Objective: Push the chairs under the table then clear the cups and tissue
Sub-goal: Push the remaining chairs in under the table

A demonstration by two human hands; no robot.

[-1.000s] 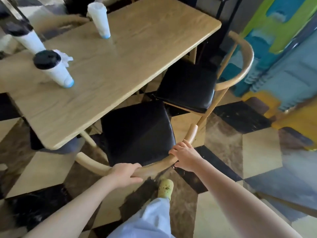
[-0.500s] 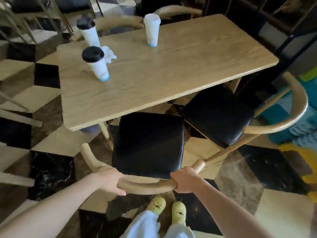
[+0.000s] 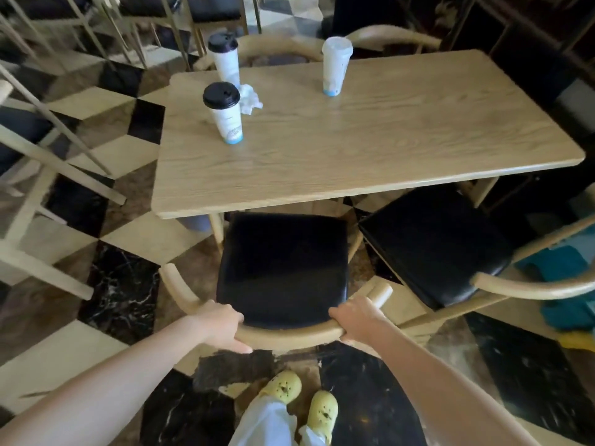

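Squarely, both hands (image 3: pixel 222 326) on chair back (image 3: pixel 289 336)

I see a checkered floor (image 3: pixel 122 297) of black, cream and brown marble tiles. Pale wooden furniture legs (image 3: pixel 48 149) stand at left. Dark shelving (image 3: pixel 531 43) fills the dim far right corner.
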